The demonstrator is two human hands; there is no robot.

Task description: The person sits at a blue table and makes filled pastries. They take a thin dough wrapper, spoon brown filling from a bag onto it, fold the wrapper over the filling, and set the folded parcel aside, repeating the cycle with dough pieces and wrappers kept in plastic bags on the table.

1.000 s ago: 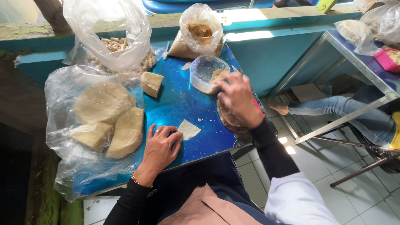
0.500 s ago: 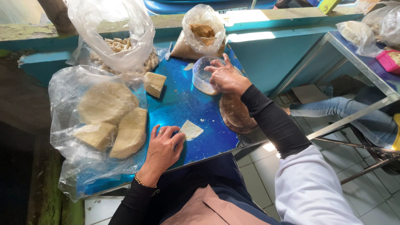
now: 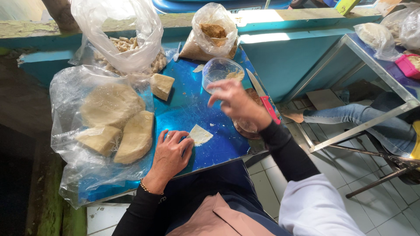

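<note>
Blue table (image 3: 188,109) with dough wrapper (image 3: 200,134)

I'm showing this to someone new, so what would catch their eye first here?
Probably the bright blue table, with big pale dough slabs in a clear bag at its left. The left hand rests beside a thin dough piece, while the right hand hovers near a clear plastic cup.

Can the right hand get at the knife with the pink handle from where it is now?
Probably yes. The right hand hangs above the blue table, just left of the knife, which lies along the table's right edge with nothing covering its pink handle.
</note>
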